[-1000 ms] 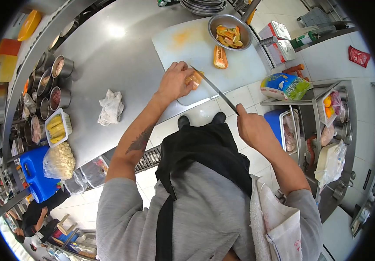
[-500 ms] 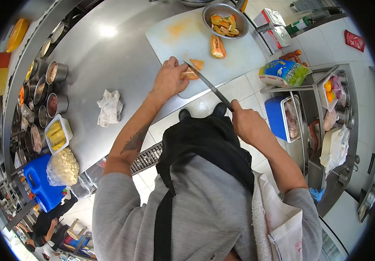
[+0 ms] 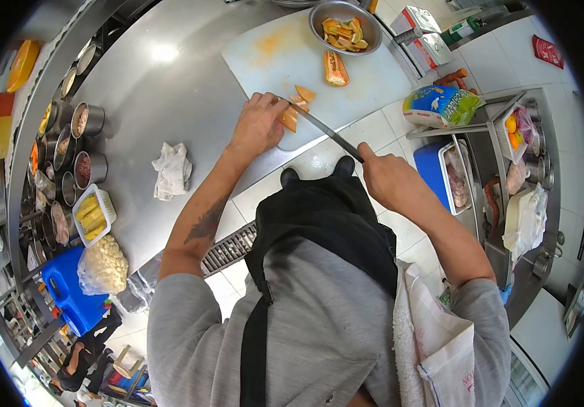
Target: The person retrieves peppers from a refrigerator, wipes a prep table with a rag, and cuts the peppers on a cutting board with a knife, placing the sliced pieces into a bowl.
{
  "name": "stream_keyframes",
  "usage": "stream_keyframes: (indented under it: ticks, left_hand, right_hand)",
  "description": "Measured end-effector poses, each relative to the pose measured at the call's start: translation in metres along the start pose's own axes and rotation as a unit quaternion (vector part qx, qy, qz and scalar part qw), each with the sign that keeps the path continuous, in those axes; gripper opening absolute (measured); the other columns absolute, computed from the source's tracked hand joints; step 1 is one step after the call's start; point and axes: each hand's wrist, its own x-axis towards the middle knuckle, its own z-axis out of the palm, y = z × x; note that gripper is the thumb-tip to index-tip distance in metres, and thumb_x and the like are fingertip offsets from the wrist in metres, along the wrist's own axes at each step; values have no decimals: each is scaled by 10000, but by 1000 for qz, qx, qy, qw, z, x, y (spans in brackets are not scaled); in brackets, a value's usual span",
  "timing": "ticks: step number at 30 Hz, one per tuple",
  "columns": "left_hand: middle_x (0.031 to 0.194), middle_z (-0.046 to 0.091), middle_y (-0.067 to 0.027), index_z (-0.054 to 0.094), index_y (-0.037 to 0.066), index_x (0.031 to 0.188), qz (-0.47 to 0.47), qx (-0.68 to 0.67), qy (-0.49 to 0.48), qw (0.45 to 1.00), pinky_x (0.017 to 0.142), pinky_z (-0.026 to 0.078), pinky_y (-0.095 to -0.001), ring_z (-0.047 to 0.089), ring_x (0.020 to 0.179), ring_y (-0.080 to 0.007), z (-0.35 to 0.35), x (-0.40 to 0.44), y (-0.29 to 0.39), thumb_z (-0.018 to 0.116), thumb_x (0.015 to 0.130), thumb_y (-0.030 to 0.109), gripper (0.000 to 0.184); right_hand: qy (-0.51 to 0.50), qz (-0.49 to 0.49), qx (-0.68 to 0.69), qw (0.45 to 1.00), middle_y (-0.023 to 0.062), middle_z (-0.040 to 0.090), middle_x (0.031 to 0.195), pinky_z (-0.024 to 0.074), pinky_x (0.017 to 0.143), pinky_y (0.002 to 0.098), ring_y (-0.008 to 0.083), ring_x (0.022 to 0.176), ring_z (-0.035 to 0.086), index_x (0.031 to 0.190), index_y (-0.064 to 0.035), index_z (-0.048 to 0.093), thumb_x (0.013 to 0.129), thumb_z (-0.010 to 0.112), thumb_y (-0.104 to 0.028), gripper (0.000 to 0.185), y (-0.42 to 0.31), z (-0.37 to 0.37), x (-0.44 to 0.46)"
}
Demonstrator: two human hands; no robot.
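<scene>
My left hand (image 3: 259, 125) is closed over an orange-fleshed fruit piece (image 3: 288, 121), which looks like papaya, near the front edge of the white cutting board (image 3: 248, 61). In my right hand (image 3: 388, 178) is the handle of a long kitchen knife (image 3: 327, 129). Its blade slants across the fruit, its tip close to my left fingers, which partly hide the piece. Cut orange pieces (image 3: 305, 93) lie just beyond the blade. Farther back rests a hollowed fruit half (image 3: 336, 69), beside a metal bowl (image 3: 315, 28) of yellow-orange strips with greenish edges.
A crumpled white cloth (image 3: 172, 171) lies on the steel counter (image 3: 149, 102). Metal pots (image 3: 88, 121) of food line the left, near a blue jug (image 3: 68, 285). At right, a metal shelf (image 3: 489, 125) carries bags and trays. A person (image 3: 78, 359) is visible far lower left.
The knife now lies across the held piece, with its tip shifted left toward my fingers. More cut fruit shows beyond the blade. The view has shifted slightly.
</scene>
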Motion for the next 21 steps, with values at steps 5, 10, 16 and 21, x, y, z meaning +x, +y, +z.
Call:
stream_keyframes:
  ticks: [5, 10, 16, 21]
  left_hand:
    - [1117, 654, -126, 712, 73, 1062, -15, -35, -17, 999, 987, 521, -433, 608, 1077, -331, 1, -5, -1, 695, 772, 30, 294]
    - [1047, 655, -133, 692, 56, 1018, -30, -44, 6, 999, 925, 543, -439, 631, 1025, -336, 5, -12, -3, 693, 790, 49, 228]
    - [917, 644, -123, 669, 45, 958, -95, -56, -4, 994, 777, 571, -445, 671, 823, -333, 10, -14, 10, 696, 813, 65, 148]
    - [943, 638, -126, 657, 57, 971, -111, -84, -13, 990, 832, 556, -454, 670, 920, -335, 9, -11, 6, 728, 803, 117, 192]
  right_hand:
    - [27, -9, 64, 998, 330, 695, 829, 556, 756, 601, 512, 816, 703, 1252, 42, 494, 952, 515, -78, 323, -1, 48, 16]
    - [27, -8, 137, 990, 336, 694, 849, 551, 762, 605, 518, 829, 696, 1258, 28, 492, 1010, 504, -135, 297, -3, 53, 53]
    - [6, 26, 93, 995, 317, 693, 811, 545, 738, 622, 532, 776, 686, 1195, 8, 488, 1004, 506, -132, 238, -7, 35, -3]
    - [60, -36, 164, 984, 287, 685, 778, 534, 628, 590, 455, 640, 684, 1225, -17, 476, 1056, 490, -192, 243, 13, 99, 52]
